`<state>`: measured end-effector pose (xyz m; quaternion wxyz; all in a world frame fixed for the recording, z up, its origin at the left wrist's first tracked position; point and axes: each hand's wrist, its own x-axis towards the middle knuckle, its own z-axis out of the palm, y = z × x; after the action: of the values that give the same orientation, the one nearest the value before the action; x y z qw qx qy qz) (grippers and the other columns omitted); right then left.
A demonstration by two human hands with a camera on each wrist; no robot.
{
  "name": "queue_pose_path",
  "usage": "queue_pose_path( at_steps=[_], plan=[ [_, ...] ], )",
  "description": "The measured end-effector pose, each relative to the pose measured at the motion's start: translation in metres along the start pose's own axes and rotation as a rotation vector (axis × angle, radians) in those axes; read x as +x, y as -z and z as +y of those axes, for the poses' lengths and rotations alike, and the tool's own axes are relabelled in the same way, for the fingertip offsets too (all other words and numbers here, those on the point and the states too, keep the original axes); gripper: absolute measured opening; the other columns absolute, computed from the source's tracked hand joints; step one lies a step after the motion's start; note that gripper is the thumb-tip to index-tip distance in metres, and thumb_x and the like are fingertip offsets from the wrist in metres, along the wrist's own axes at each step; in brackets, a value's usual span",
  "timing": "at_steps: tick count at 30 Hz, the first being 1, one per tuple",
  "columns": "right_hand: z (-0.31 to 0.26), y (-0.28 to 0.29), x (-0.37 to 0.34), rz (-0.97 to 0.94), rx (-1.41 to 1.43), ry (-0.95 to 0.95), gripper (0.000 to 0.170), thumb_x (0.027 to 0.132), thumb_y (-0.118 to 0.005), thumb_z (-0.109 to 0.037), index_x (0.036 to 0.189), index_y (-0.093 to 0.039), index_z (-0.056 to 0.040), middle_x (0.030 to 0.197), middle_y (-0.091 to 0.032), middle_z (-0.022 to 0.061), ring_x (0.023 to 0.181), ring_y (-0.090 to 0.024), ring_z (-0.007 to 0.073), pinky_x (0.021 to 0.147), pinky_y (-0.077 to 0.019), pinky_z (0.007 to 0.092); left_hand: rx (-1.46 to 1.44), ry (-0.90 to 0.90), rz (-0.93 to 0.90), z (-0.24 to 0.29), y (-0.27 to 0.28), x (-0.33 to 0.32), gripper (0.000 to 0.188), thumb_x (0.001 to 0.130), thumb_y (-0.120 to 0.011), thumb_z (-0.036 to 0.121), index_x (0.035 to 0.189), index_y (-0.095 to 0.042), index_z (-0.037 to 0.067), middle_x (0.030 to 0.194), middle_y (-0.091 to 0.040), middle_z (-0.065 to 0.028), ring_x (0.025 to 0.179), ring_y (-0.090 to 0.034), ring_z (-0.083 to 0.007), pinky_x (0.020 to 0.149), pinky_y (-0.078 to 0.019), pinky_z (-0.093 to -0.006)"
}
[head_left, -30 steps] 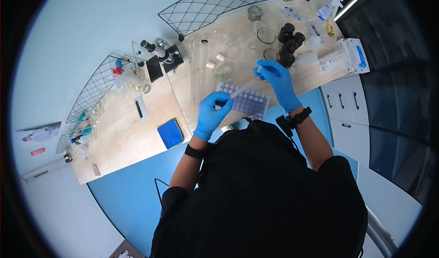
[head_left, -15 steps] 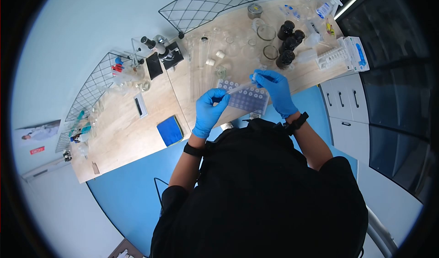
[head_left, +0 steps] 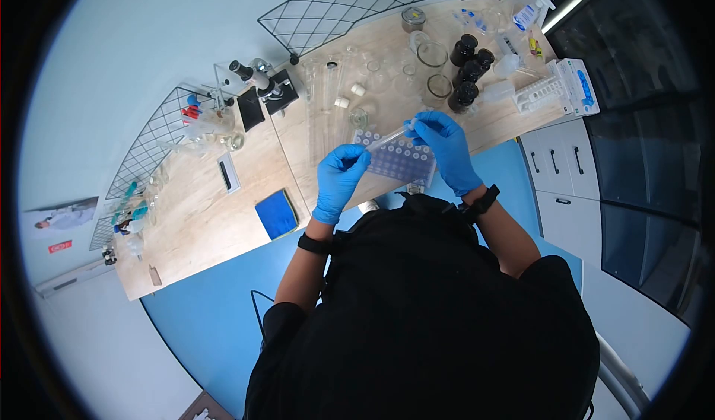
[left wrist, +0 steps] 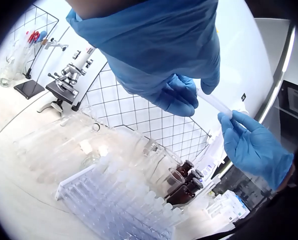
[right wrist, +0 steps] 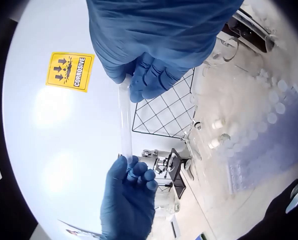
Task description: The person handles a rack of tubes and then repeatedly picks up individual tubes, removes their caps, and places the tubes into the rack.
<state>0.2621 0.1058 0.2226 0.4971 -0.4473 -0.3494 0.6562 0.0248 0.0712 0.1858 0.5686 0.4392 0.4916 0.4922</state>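
Observation:
In the head view both gloved hands meet over a clear plastic test tube point(head_left: 385, 138), held slantwise above the bench. My left hand point(head_left: 339, 183) pinches its lower end between thumb and fingers. At the other end my right hand point(head_left: 448, 152) pinches a small white cap point(head_left: 410, 124), right at the tube's mouth. The right wrist view shows the tube running between the two hands, its ends partly hidden by the fingers. Below stands a translucent purple tube rack point(head_left: 406, 170) with rows of white-capped tubes.
Brown glass bottles point(head_left: 463, 96) and glass beakers point(head_left: 438, 86) stand behind the right hand. Long glass tubes point(head_left: 324, 115) lie left of the rack, near two white stoppers point(head_left: 342, 102). Farther left are a microscope point(head_left: 264, 86) and a blue notebook point(head_left: 276, 214).
My right hand has moved left and down, bringing the cap from apart to the tube's mouth. My left hand has shifted slightly left, still holding the tube.

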Motion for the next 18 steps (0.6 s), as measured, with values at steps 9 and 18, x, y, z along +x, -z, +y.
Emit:
queue_pose_path(
  at_steps=[9,18],
  plan=[
    [-0.001,0.002,-0.003,0.019,-0.104,0.100,0.016,0.095,-0.065,-0.007,0.109,-0.070,0.0004,0.106,-0.072,0.0097,0.091,-0.068,0.0134,0.082,-0.0542,0.0262,0.047,-0.008,0.022,0.011,0.002,-0.001,0.013,0.087,-0.075,0.005,0.099,-0.071,-0.001,0.092,-0.069,-0.0008,0.081,-0.063,-0.0068,0.075,-0.0529,-0.0218],
    [-0.001,0.007,-0.002,-0.015,-0.162,0.010,0.021,0.094,-0.067,-0.008,0.112,-0.070,0.0023,0.106,-0.073,0.0106,0.091,-0.068,0.0140,0.084,-0.0543,0.0265,0.111,0.021,-0.034,0.018,0.007,0.006,0.017,0.091,-0.070,0.003,0.106,-0.070,-0.004,0.089,-0.071,-0.0074,0.081,-0.067,-0.0127,0.076,-0.0548,-0.0257]
  ],
)
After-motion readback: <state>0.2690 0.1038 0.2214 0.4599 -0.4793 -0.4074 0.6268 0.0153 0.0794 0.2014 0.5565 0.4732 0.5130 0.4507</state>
